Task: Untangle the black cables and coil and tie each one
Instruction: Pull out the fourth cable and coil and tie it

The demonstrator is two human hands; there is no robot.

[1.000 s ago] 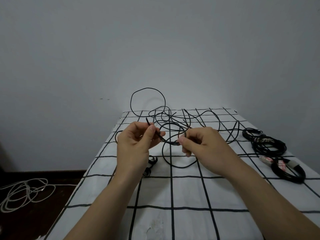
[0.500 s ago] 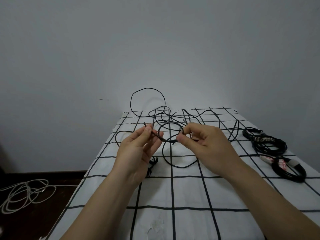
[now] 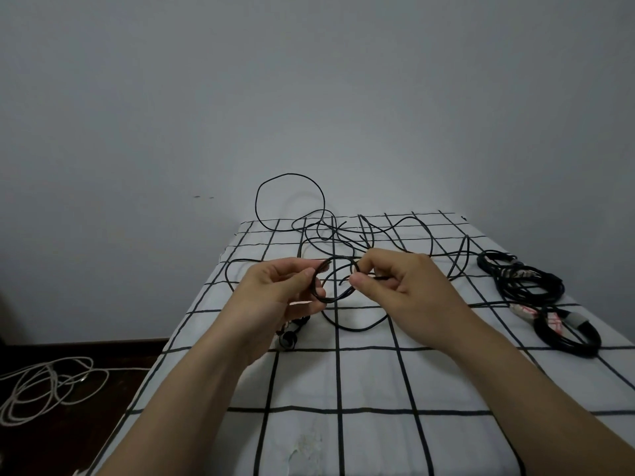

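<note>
Black cable [image 3: 343, 258] is forming a small loop above the middle of the checked cloth [image 3: 343, 379], its tangle lying farther back; the left hand [image 3: 275, 293] is pinching the loop, the right hand [image 3: 398, 286] is pinching its loose end; tied coils [image 3: 529, 280] are lying at the right

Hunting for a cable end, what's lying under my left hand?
Below the left hand, a small dark curled cable piece lies on the checked sheet. The hand covers its upper part, so whether it's a plug is unclear.
</note>
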